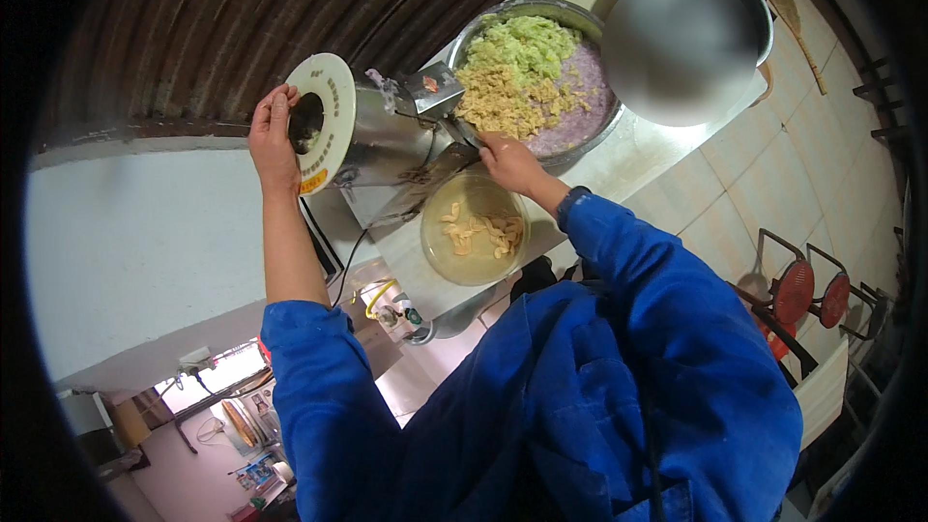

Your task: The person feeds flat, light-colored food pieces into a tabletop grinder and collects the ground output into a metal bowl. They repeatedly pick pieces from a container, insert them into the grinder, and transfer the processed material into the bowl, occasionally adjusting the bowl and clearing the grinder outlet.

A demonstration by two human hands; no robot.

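My left hand (274, 136) lies against the pale round top plate (338, 127) of a steel food-cutting machine (391, 123), beside its feed hole. Its thumb and fingertips are near the hole's rim; whether they grip anything is unclear. Greenish scraps show inside the hole. Just below the machine's metal outlet chute (438, 90), my right hand (513, 165) is closed around a dark metal piece (464, 133), mostly covered by the fingers. Past that hand, a large metal basin (605, 132) holds shredded green vegetable (522, 43), tan minced food (500, 103) and a pale purple mass (580, 105).
A clear round bowl (475, 272) with pale yellow slices (500, 232) stands near the counter's front edge. A second metal basin (761, 22), partly blurred out, is at the far end. Dark corrugated sheeting (239, 29) rises behind. Red-seated stools (794, 291) stand on the tiled floor.
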